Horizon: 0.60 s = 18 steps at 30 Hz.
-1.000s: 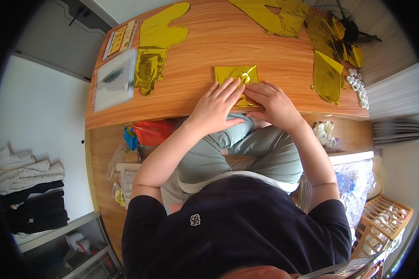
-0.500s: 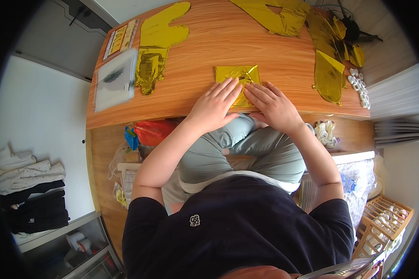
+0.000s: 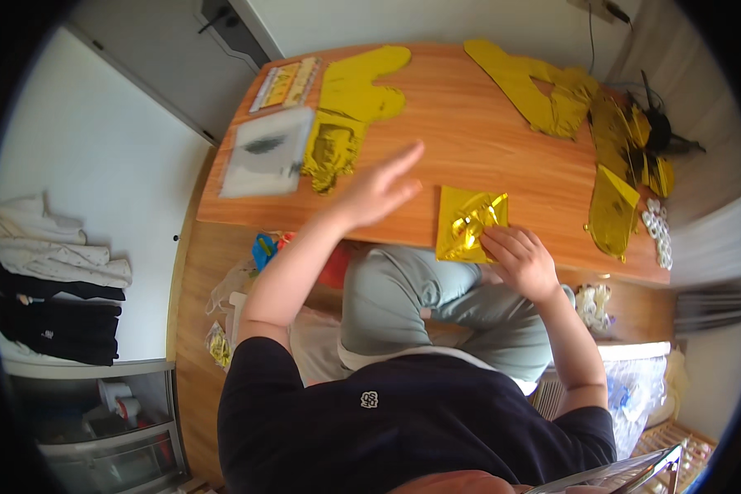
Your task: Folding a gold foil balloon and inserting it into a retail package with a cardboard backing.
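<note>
A square packet of folded gold foil balloon [image 3: 461, 229], shiny and wrinkled, lies at the table's front edge. The fingers of my right hand [image 3: 523, 259] are together over its lower right edge; the thumb is hidden. My left hand [image 3: 380, 191], slightly blurred, hovers left of the packet, holding nothing, with thumb and fingers apart. Beyond it lies a flat gold foil balloon [image 3: 358, 82] with a crinkled lower part. Farther left is a stack of clear plastic bags [image 3: 263, 169].
A flat gold balloon [image 3: 527, 95] lies at the far right, with crumpled gold foil [image 3: 613, 136] beside a black object [image 3: 659, 130]. White rings [image 3: 657, 230] sit at the right edge. A printed sheet [image 3: 284, 85] lies far left on the wooden table [image 3: 436, 123].
My left hand has lifted off the foil packet and moved left. My right hand has shifted to the packet's lower right edge. The whole view has tilted, so the table appears lower.
</note>
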### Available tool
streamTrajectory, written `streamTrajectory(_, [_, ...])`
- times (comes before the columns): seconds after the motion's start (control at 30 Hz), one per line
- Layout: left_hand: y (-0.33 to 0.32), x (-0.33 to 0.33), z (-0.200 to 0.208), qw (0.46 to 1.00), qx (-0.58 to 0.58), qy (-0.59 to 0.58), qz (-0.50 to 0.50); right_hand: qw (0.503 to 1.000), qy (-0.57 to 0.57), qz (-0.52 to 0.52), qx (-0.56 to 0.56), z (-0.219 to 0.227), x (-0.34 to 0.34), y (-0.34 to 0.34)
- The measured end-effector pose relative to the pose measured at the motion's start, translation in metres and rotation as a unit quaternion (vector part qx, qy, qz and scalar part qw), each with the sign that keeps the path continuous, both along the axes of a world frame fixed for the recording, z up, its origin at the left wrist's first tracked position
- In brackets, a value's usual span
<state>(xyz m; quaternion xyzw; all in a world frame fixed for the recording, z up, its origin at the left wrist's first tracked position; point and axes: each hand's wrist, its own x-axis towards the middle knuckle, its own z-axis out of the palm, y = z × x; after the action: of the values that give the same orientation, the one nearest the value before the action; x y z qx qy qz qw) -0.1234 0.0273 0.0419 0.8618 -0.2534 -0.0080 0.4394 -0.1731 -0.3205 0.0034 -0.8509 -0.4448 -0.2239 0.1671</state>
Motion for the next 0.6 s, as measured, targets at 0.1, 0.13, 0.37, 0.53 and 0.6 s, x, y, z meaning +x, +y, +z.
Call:
streamTrajectory(0.1, [0.081, 0.082, 0.012, 0.974, 0.077, -0.102, 0.186, 1.0, 0.01, -0.004, -0.003, 0.002, -0.001, 0.002])
streamTrajectory(0.13, [0.11, 0.109, 0.014, 0.949, 0.106, -0.127, 0.267, 1.0, -0.001, 0.0, 0.001, 0.002, -0.002, 0.001])
streamTrajectory(0.37, [0.211, 0.222, 0.01, 0.807, 0.342, -0.055, 0.479, 0.999, 0.034, -0.016, 0.014, 0.011, -0.005, 0.003])
streamTrajectory(0.53, [0.232, 0.245, -0.009, 0.79, 0.398, -0.058, 0.463, 0.999, 0.047, -0.018, -0.002, 0.007, -0.003, 0.003])
streamTrajectory(0.6, [0.221, 0.246, -0.019, 0.78, 0.403, -0.024, 0.478, 0.998, 0.056, -0.018, -0.02, 0.008, -0.003, 0.004])
